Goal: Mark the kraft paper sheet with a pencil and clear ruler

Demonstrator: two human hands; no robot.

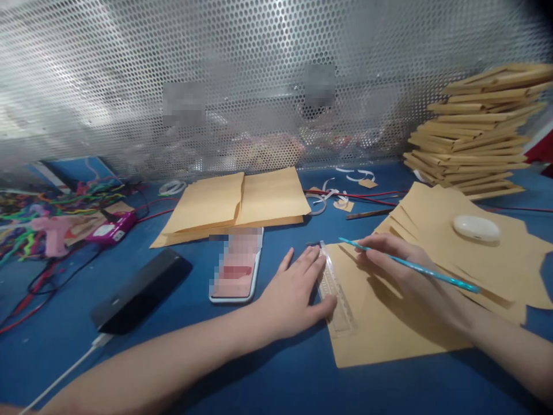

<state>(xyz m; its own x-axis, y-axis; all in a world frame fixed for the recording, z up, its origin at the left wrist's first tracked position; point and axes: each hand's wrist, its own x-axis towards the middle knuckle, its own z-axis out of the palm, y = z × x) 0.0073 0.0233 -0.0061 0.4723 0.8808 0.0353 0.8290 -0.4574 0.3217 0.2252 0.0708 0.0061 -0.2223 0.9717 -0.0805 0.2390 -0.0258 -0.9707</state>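
A: At centre frame, the person's left hand [298, 291] lay flat with fingers spread, pressing a clear ruler [334, 294] onto the left edge of a brown paper sheet [389, 323] on the blue table [276, 380].

B: And the right hand [391, 259], at centre right?

A: It was closed around a teal pencil [415, 266], the tip near the ruler's upper end, the barrel slanting toward the right of the frame.

B: What would a clean line have called for?

A: Likely firm, even pressure along the ruler so it could not pivot, with the tip kept tight against its edge.

B: Around it?

A: A phone [237, 265] and a black box [142, 291] lay left of centre, folded brown sheets [237, 204] above them, a white oval case [476, 227] at right, stacked brown strips [475, 132] upper right.
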